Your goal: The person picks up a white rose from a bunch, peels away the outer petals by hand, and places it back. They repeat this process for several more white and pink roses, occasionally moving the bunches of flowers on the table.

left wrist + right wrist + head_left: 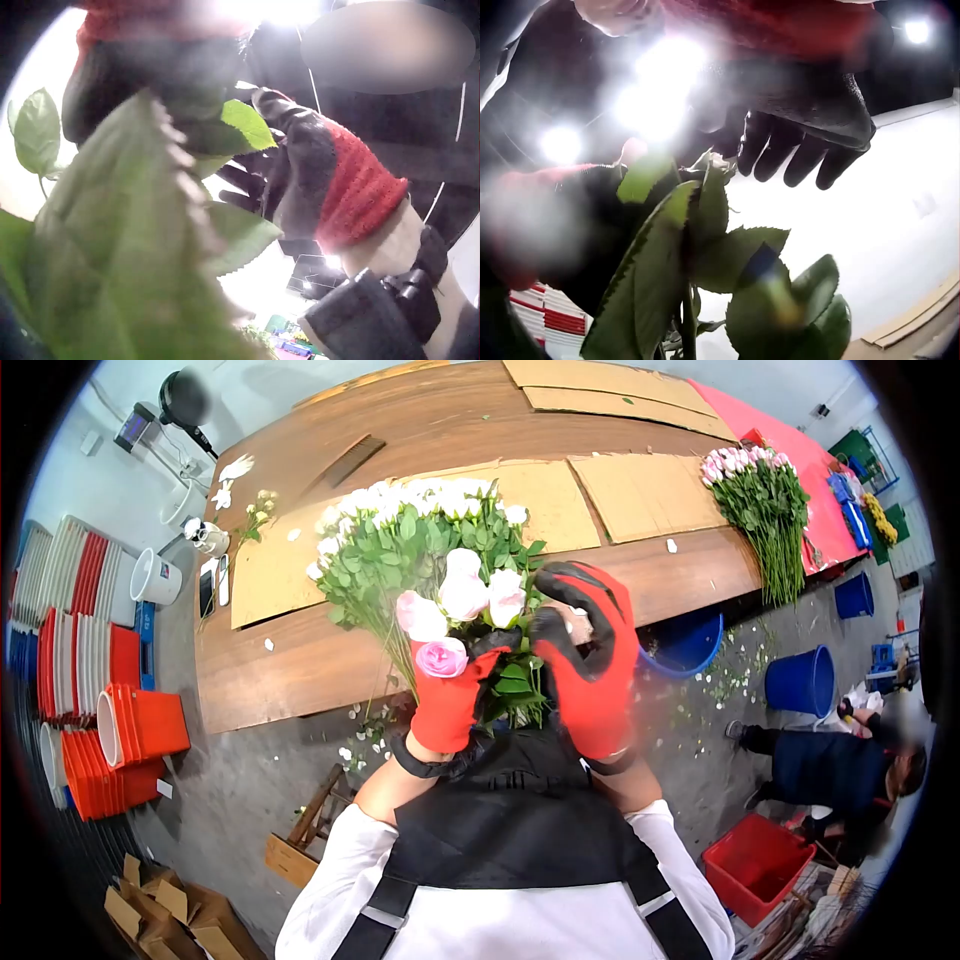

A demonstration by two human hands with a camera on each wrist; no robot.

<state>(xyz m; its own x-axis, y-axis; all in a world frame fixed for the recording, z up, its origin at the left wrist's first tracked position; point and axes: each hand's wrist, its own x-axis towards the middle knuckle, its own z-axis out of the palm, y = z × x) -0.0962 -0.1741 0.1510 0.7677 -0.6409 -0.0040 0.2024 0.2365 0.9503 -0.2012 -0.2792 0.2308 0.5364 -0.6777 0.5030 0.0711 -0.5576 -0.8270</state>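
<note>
My left hand (447, 712), in a red glove with black palm and fingers, grips several leafy rose stems below their heads. Pale pink roses (463, 592) and one deeper pink rose (441, 657) rise above that fist. Close on the right, my right hand (592, 660) in a matching glove has its thumb and fingers apart, bent loosely around a small pale pink shape. In the right wrist view its fingers (799, 150) hang beside a rose head (718, 160) seen from below. Large leaves (112, 240) cover much of the left wrist view.
White roses (420, 500) lie on cardboard (275, 575) on the brown table (270, 685). A pink rose bunch (765, 510) lies at the right. A blue tub (690, 648) stands by the table edge. A person (830, 765) is at the right; orange crates (145, 725) stand left.
</note>
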